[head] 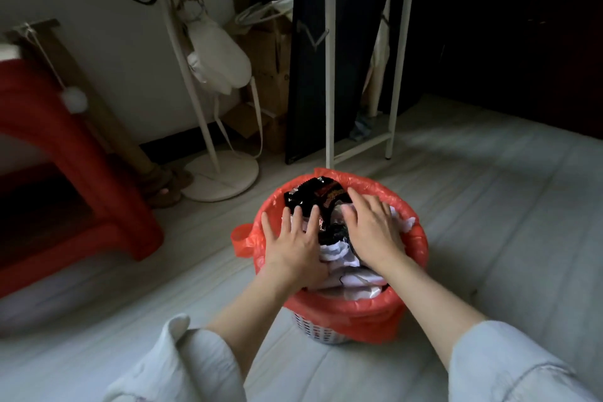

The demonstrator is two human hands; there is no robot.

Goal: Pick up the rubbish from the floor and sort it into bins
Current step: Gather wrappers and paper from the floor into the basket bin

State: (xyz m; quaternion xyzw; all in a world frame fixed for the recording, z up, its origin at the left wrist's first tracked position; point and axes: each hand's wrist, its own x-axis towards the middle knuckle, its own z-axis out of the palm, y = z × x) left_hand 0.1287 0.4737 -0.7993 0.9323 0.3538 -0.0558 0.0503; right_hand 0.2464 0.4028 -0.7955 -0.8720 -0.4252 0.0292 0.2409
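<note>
While both palms lie flat on a heap that stands above the rim, the step in hand looks like packing the rubbish down so the bin will take more, and it pays to do it evenly. Off to the left a red stool [75, 192] stands well apart, and the white round base of a floor stand [222, 179] sits just behind the bin; neither is in the way. The left hand [293, 241] rests with fingers straight and spread on the near-left of the pile, its fingertips reaching the edge of the black snack wrapper [313, 199]. Between the hands, crumpled white paper [346, 274] bulges up. The right hand [372, 228] is likewise flat and spread, gripping nothing, pressing on paper toward the far-right side. All this sits in the white basket bin [319, 330] on the floor, lined with a red bag [359, 313] folded over the rim. I would press straight down and toward the middle, not outward, since a sideways push could drag the liner off the rim or tip the light basket. The stiff wrapper will likely spring back, so tuck it under the paper.
</note>
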